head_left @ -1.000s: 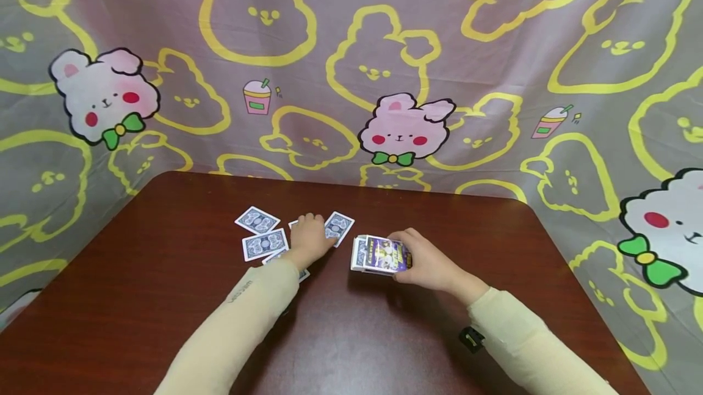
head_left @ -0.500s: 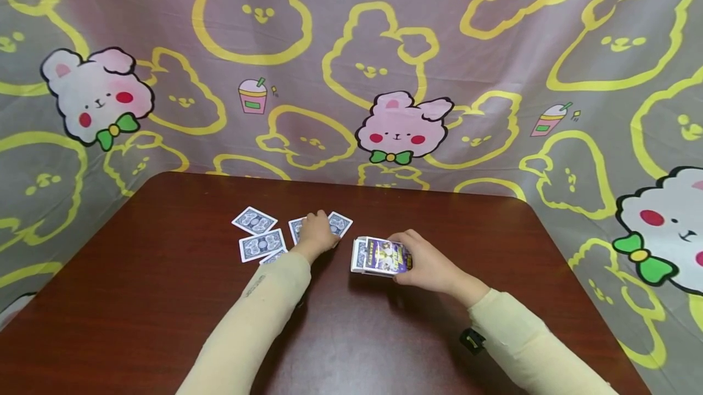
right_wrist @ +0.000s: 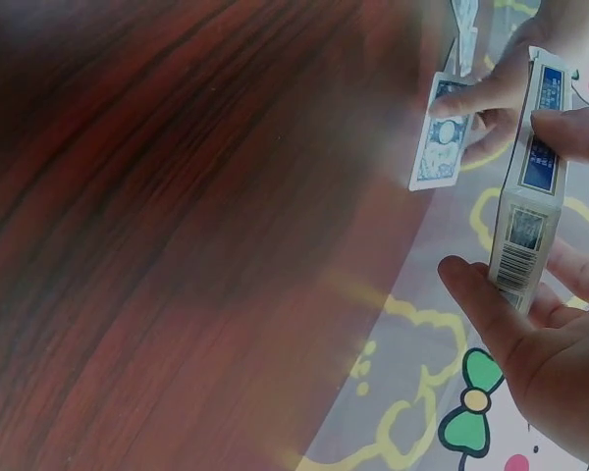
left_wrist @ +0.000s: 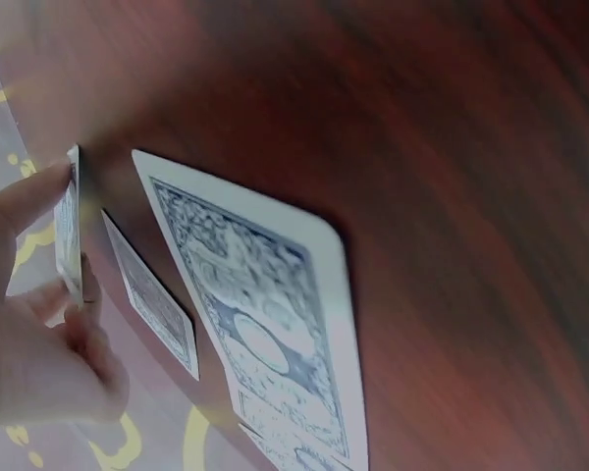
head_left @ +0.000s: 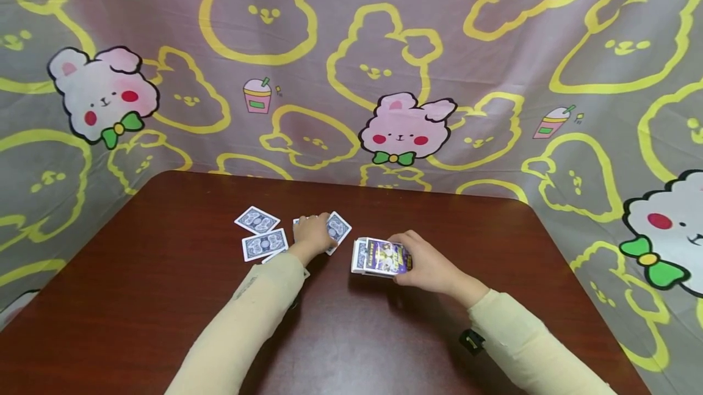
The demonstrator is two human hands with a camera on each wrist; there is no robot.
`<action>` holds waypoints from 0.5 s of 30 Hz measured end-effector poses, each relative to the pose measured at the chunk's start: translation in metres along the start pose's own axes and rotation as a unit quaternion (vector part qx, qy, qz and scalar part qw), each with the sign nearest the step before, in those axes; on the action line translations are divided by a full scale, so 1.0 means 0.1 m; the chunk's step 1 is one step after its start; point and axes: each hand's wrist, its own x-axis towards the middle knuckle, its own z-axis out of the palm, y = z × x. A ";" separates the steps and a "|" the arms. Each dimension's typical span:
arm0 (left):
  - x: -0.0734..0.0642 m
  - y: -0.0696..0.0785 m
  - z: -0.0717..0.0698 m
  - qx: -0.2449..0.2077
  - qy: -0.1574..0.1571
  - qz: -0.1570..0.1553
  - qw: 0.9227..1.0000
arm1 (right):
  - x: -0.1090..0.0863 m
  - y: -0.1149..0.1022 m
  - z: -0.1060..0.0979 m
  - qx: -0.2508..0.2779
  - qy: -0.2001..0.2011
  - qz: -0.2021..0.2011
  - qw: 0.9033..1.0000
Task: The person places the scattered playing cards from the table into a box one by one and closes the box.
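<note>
My left hand pinches a blue-backed playing card between thumb and fingers; in the left wrist view this card appears nearly edge-on, tilted up from the table. Several more face-down playing cards lie to the left of that hand, some partly covered by it and the sleeve. My right hand grips a purple card box by its right end. A blue-backed card shows at the box's open left end. The right wrist view shows the box's narrow side with a barcode, thumb and fingers around it.
Everything is on or over a dark brown wooden table. A patterned curtain with bunny drawings hangs behind the table and along its sides. A small black tag hangs by the right sleeve.
My left hand moved slightly right, then back left, and now pinches the rightmost card, which has turned and tilted a little. The right hand and card box stay nearly still.
</note>
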 end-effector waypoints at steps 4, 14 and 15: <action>-0.02 -0.04 0.00 0.010 -0.003 0.013 1.000 | 0.01 0.00 0.02 0.000 -0.001 -0.001 1.000; -0.05 -0.21 -0.14 -0.165 0.029 0.040 0.985 | 0.03 0.01 0.04 -0.002 -0.002 -0.006 1.000; -0.05 -0.23 -0.16 -0.182 0.028 0.045 0.982 | 0.03 0.01 0.04 -0.003 -0.001 -0.006 1.000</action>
